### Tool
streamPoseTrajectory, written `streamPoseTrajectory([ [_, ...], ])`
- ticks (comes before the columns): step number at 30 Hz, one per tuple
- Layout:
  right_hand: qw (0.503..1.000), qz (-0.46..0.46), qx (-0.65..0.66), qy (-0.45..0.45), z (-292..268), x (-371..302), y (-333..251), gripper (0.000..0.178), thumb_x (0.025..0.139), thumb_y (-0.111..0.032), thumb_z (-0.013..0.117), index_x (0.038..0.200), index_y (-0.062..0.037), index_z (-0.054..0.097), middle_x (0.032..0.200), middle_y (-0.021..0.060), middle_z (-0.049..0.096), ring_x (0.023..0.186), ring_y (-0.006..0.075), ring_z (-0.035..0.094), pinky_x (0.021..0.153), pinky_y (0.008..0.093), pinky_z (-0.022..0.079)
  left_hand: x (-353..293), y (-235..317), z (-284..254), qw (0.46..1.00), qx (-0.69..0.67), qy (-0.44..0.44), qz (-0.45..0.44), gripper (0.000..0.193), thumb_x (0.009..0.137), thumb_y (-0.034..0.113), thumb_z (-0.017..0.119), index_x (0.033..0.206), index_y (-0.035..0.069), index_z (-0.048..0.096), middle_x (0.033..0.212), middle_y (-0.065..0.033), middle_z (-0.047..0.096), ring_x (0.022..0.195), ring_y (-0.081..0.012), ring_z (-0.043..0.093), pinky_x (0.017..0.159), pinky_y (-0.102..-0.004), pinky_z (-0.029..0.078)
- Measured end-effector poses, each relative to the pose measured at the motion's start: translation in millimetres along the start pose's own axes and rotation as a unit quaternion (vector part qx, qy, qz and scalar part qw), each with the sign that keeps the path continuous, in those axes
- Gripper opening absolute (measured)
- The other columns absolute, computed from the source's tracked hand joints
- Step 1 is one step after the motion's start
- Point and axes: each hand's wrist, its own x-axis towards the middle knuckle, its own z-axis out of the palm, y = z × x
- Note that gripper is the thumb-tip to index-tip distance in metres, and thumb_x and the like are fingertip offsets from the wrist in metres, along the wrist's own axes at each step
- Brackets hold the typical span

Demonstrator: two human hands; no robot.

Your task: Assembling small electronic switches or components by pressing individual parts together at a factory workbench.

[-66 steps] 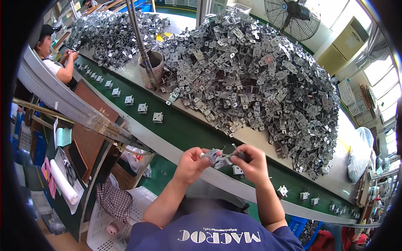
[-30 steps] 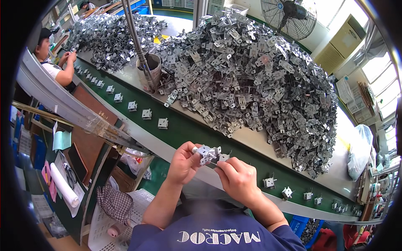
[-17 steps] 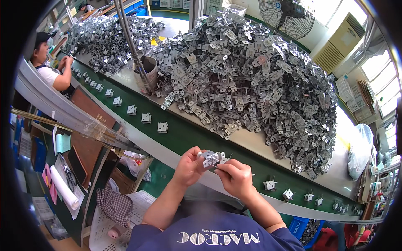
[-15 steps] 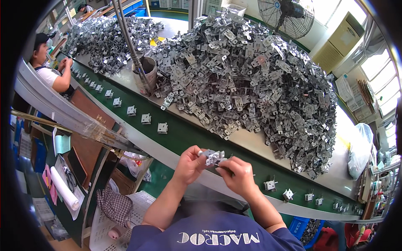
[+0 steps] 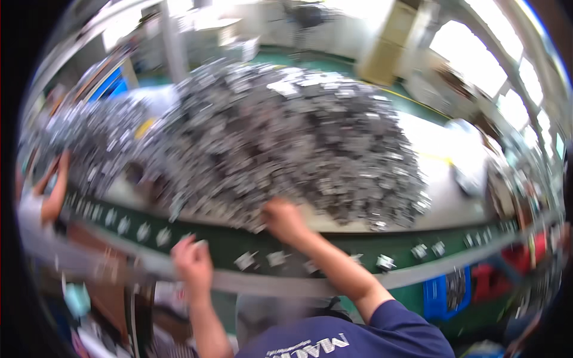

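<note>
My right hand [image 5: 285, 222] is stretched over the belt to the front edge of a big heap of grey stamped metal brackets [image 5: 298, 137]. Its fingertips lie against the lowest brackets, and blur hides whether they grip one. My left hand [image 5: 194, 262] hovers above the near side of the green conveyor belt [image 5: 221, 241], its fingers bent and smeared by motion. Something whitish shows at its fingertips, too blurred to name. Between my hands, small metal assemblies [image 5: 245, 261] sit on the belt, and another metal assembly [image 5: 163, 236] lies just left of my left hand.
More metal assemblies [image 5: 385, 262] line the belt to the right. A metal rail [image 5: 262, 283] runs along its near side. At the far left a co-worker's arm [image 5: 57, 188] reaches toward the brackets. A clear plastic bag [image 5: 468, 158] and a blue crate [image 5: 447, 293] are at right.
My hands have parted: the left went left over the belt, the right reached forward to the heap. The bracket assembly they held no longer shows between them. The whole view has swung.
</note>
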Motion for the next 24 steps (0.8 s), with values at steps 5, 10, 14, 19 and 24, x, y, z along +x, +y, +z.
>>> streamPoseTrajectory([
  [5,0.999,0.001,0.006,-0.047,5,-3,-11,0.012,0.066,-0.001,0.055,0.077,0.0012,0.057,0.086,0.0209,0.056,0.082,0.0406,0.056,0.072,0.0450,0.046,-16,-120,-23,0.987,0.154,-0.035,-0.031,0.028,0.087,0.011,0.053,0.111,-0.004,0.055,0.113,-0.0232,0.053,0.106,-0.0391,0.049,0.094,-0.0414,0.037],
  [10,0.993,-0.001,-0.082,-0.087,-36,-19,12,0.012,0.071,-0.009,0.058,0.079,-0.0002,0.055,0.088,0.0182,0.055,0.081,0.0378,0.057,0.069,0.0446,0.047,8,1,-22,0.975,0.099,-0.160,-0.119,0.017,0.090,0.012,0.054,0.093,-0.003,0.061,0.083,-0.0198,0.060,0.076,-0.0325,0.058,0.075,-0.0402,0.048],
  [14,0.996,0.029,-0.083,-0.028,-46,-30,15,0.021,0.068,-0.013,0.062,0.082,0.0008,0.056,0.088,0.0191,0.055,0.078,0.0372,0.058,0.066,0.0443,0.048,5,1,-19,0.987,0.043,-0.150,-0.042,0.018,0.086,0.014,0.061,0.087,-0.004,0.060,0.080,-0.0199,0.060,0.070,-0.0299,0.056,0.070,-0.0381,0.048],
  [19,0.986,0.105,-0.131,-0.010,-34,-35,14,0.024,0.057,-0.021,0.072,0.065,-0.0007,0.064,0.073,0.0165,0.062,0.078,0.0320,0.061,0.066,0.0409,0.050,-9,13,-17,0.991,-0.085,-0.082,-0.070,0.016,0.084,0.012,0.064,0.087,-0.003,0.060,0.080,-0.0149,0.060,0.069,-0.0251,0.056,0.066,-0.0350,0.047],
  [24,0.994,0.081,-0.069,0.022,-32,-38,28,0.023,0.059,-0.017,0.071,0.071,-0.0001,0.061,0.075,0.0171,0.060,0.078,0.0343,0.060,0.065,0.0425,0.049,-19,25,-7,0.944,-0.239,-0.090,-0.206,0.015,0.087,0.013,0.058,0.093,-0.001,0.060,0.087,-0.0127,0.061,0.070,-0.0229,0.055,0.063,-0.0331,0.046],
])
